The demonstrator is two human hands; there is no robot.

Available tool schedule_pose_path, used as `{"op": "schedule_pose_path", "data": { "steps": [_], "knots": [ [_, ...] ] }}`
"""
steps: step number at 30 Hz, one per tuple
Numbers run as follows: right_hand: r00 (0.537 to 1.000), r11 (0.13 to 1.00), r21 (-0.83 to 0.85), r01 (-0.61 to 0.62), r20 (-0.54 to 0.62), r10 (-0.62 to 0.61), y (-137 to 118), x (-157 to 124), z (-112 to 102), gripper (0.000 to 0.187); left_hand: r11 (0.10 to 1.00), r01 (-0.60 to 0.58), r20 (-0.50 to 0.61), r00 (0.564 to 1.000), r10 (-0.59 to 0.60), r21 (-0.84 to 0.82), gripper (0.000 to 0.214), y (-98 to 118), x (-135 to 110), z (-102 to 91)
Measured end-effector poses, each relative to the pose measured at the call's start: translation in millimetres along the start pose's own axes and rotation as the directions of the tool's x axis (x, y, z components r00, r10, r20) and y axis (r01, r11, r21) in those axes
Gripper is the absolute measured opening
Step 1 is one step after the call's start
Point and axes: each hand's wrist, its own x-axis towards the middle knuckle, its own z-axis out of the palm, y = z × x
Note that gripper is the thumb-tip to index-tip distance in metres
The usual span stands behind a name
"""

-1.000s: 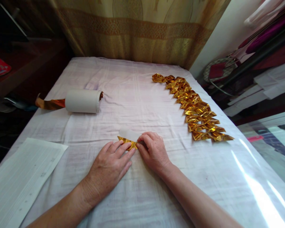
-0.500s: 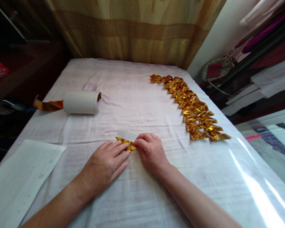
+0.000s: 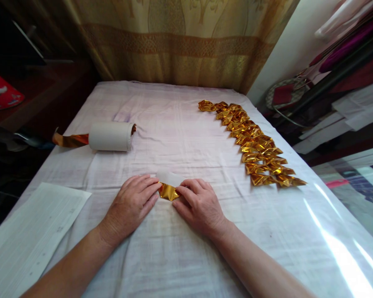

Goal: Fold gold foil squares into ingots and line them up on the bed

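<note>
Presently, both bare hands are at one small piece of gold foil [image 3: 168,191], which lies at the near middle of a white cloth [image 3: 180,145] spread over a flat surface. Left hand [image 3: 129,203]: palm down, fingers close together and only slightly bent, fingertips touching the foil's left end; whether they pinch it cannot be told. Right hand [image 3: 202,207]: fingers curled inward, the index fingertip on the foil's right end, the thumb tip near its lower corner with a narrow gap between the two; a firm grip cannot be confirmed. The foil's bright middle shows between the hands. A pale, translucent flap [image 3: 169,178] stands out along its far edge.

Farther off to the left, a white tube [image 3: 110,136] lies on its side, apart from both hands. It contains gold foil: a loose strip [image 3: 71,140] trails from its left end, and a crumpled edge [image 3: 133,129] shows at its right end. The tube's interior is otherwise hidden.

To the right, folded gold foil pieces [image 3: 255,140] lie packed in slanting rows. At the near left, a sheet of printed paper [image 3: 34,236] lies flat, its print unreadable.
</note>
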Motion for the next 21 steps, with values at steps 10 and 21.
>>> {"op": "schedule_pose_path", "data": {
  "steps": [10,21],
  "knots": [
    [0.997,0.997,0.065,0.045,0.060,-0.049,10.7,-2.2,-3.0,0.027,0.998,-0.015,0.034,0.999,0.018,-0.062,0.023,4.8,2.3,-5.5],
    [0.987,0.990,0.018,0.137,0.087,-0.138,17.9,-2.5,-3.4,0.027,0.996,-0.073,0.031,0.997,0.075,-0.057,0.020,10.4,4.1,-6.6]
  ]
}}
